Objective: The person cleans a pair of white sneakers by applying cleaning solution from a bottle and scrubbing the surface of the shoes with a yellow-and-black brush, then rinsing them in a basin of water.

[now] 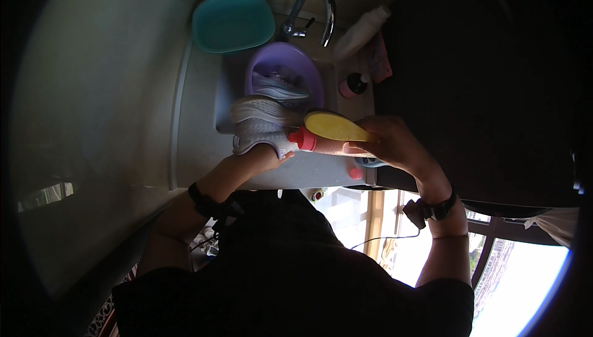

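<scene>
My left hand holds a white knit sneaker over the front of the sink, sole facing away from me. Part of that hand is hidden by the shoe's collar. In my right hand is a yellow-backed brush, gripped by its handle, its head beside the shoe's sole. Directly below the brush is a squeeze bottle with a red cap, its tip close to the shoe. My right thumb overlaps the bottle; whether the hand also grips it, I cannot tell. Another sneaker rests inside a purple basin.
The basin stands in a sink under a chrome faucet. A teal tub sits at the back left. To the right are a white bottle, a pink packet and a dark bottle. A small pink cap lies near the counter's front edge.
</scene>
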Demonstrator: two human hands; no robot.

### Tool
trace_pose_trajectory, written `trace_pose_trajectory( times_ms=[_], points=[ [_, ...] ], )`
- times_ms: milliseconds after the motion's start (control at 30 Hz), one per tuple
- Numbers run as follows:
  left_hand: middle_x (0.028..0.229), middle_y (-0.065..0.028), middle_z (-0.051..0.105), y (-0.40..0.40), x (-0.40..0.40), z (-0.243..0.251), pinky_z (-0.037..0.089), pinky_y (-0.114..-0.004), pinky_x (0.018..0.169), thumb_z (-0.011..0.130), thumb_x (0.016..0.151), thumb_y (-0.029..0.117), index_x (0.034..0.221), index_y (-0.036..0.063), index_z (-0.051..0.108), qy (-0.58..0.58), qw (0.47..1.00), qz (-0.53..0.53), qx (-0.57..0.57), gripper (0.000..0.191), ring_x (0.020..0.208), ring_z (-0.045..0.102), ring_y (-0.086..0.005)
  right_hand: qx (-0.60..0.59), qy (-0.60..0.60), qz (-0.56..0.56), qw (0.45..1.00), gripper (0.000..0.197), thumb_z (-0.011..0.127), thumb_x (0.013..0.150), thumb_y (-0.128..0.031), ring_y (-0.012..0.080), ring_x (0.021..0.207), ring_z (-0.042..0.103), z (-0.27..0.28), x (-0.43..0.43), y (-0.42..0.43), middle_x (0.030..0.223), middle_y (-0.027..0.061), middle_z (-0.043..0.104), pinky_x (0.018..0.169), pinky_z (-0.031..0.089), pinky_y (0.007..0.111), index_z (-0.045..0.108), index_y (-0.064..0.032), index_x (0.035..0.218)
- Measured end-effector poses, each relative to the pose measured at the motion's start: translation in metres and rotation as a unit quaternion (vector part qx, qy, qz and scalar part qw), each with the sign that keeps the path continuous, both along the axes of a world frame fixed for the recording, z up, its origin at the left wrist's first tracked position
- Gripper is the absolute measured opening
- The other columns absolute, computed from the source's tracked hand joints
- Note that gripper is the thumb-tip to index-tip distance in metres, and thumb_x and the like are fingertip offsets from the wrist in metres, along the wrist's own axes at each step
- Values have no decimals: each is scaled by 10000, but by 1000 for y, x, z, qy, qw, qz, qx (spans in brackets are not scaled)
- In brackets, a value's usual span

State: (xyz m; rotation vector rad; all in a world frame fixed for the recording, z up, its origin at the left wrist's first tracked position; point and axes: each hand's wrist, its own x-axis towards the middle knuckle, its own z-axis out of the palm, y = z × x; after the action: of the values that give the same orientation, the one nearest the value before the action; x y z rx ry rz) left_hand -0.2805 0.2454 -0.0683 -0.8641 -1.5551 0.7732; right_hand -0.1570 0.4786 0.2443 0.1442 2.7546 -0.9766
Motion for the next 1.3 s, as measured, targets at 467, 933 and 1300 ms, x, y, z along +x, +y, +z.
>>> trace_pose_trajectory(
  times_ms=[467, 933, 1300],
  points=[
    [1512, -149, 382, 6, 6, 79, 271, -465, 1170, 515, 971, 496, 1467, 94, 376, -821, 561, -2, -108, 653, 1400, 346, -345, 2, 19, 8, 1000, 237, 770, 852, -137, 197, 785, 715, 2, -1, -1, 917, 113, 721, 673, 563, 297, 708, -32, 1055],
    [1415, -131, 523, -7, 10, 116, 368, -434, 1106, 622, 943, 406, 1351, 119, 556, -838, 539, -80, 37, 504, 1322, 472, -317, -3, 27, -98, 995, 305, 748, 865, -246, 268, 779, 720, -60, 59, 35, 901, 139, 725, 700, 550, 349, 699, -62, 1103],
    [1212, -148, 652, -2, 16, 163, 467, -397, 985, 756, 863, 301, 1228, 35, 619, -904, 289, -183, 257, 472, 1154, 609, -319, -395, 195, -412, 797, 390, 636, 961, -66, 153, 1042, 615, -188, 144, 38, 1157, 52, 644, 902, 490, 294, 513, -20, 1328]
  ],
)
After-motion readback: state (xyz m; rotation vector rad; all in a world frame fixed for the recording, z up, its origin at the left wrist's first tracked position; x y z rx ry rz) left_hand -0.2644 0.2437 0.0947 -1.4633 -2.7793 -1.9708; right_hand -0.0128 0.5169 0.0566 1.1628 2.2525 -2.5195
